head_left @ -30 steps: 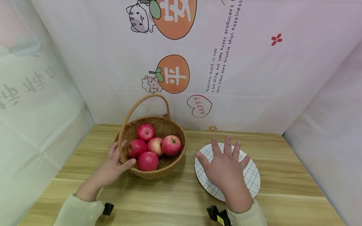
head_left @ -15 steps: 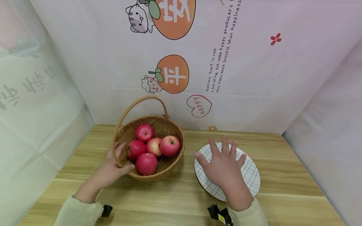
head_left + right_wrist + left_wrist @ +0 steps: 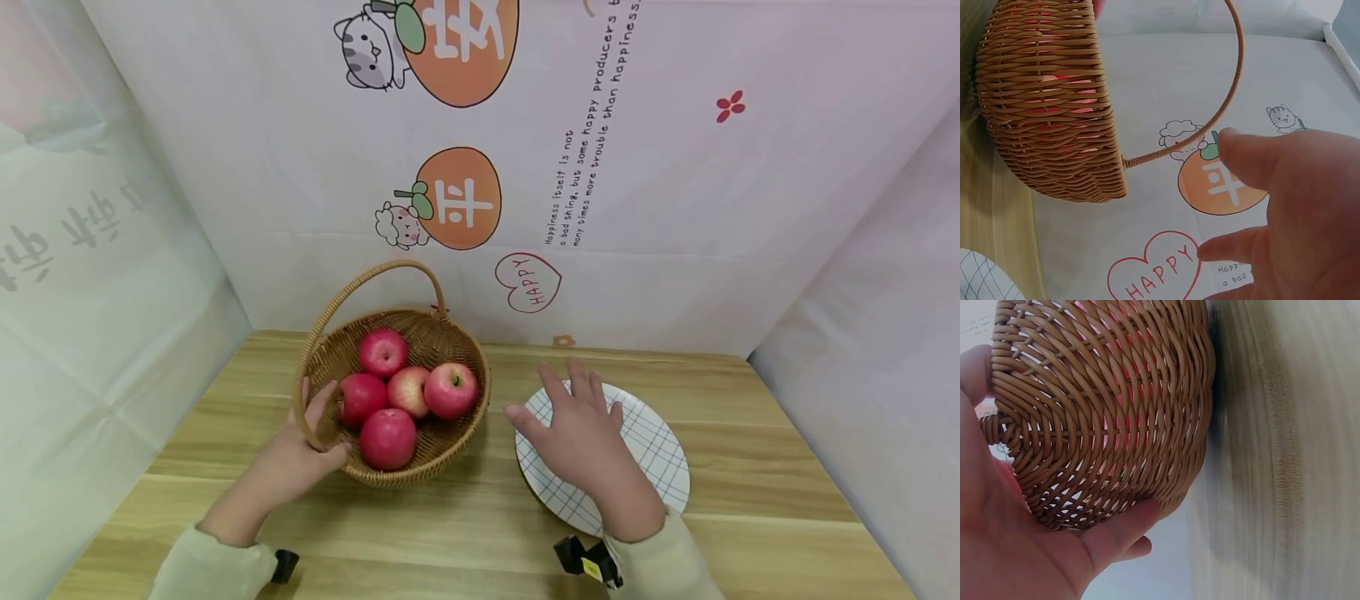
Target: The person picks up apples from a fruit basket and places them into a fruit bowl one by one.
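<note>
- Right hand point(image 3: 581, 437) slides left across plate point(image 3: 660, 458) toward basket point(image 3: 420, 333), fingers spread, holding nothing.
- Left hand point(image 3: 303, 442) grips basket's near-left rim; apples point(image 3: 408, 392) inside, counter point(image 3: 465, 533) beneath.

The basket point(image 3: 420, 454) is brown. The apples point(image 3: 387, 437) are red. The plate point(image 3: 652, 454) is white with dark checks.

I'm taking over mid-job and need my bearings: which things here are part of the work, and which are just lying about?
In the work:
- wicker basket, steadied at its rim by the left hand
- five red apples inside it
- checked plate, under the right hand

Just there:
- wooden table
- cartoon backdrop
</note>
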A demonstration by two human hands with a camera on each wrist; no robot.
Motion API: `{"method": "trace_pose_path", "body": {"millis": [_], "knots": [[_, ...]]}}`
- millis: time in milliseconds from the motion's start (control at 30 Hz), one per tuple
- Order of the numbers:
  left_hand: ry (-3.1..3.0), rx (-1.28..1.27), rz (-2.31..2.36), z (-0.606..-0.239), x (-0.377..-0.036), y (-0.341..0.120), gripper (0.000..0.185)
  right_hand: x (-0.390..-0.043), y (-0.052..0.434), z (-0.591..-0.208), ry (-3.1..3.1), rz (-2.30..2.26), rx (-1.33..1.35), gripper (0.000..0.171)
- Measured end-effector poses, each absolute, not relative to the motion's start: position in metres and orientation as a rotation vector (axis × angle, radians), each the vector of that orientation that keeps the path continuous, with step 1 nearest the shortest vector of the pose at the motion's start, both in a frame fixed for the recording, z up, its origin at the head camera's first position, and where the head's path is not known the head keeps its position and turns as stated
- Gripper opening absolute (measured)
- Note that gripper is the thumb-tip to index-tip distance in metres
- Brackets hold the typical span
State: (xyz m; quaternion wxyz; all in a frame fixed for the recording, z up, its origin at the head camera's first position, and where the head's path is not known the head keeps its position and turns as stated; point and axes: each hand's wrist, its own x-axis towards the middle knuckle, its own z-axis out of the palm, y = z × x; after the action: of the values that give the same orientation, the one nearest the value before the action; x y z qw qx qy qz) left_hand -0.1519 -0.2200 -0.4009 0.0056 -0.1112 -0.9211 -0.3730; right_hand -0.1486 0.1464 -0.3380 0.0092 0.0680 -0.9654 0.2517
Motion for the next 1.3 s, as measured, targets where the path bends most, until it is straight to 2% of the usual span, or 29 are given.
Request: {"method": "trace_pose_path", "body": {"millis": [333,733,867,1133,1300], "knots": [[-2.904,-0.361,-1.092,-0.395,-0.149,-0.211,0.104,-0.174,0.141,-0.349,-2.86,1.095,0.533,0.098],[-2.899,-0.319,-1.17,-0.393,-0.148,-0.209,0.109,-0.202,0.135,-0.358,-2.589,1.541,0.723,0.095],[-2.916,-0.319,-1.117,-0.392,-0.147,-0.208,0.105,-0.203,0.131,-0.355,-2.535,1.642,0.769,0.093],[-2.925,-0.365,-0.973,-0.393,-0.147,-0.206,0.098,-0.21,0.127,-0.359,-2.567,1.665,0.893,0.093],[-2.939,-0.336,-0.919,-0.39,-0.148,-0.2,0.1,-0.211,0.126,-0.359,-2.639,1.558,0.919,0.094]]}}
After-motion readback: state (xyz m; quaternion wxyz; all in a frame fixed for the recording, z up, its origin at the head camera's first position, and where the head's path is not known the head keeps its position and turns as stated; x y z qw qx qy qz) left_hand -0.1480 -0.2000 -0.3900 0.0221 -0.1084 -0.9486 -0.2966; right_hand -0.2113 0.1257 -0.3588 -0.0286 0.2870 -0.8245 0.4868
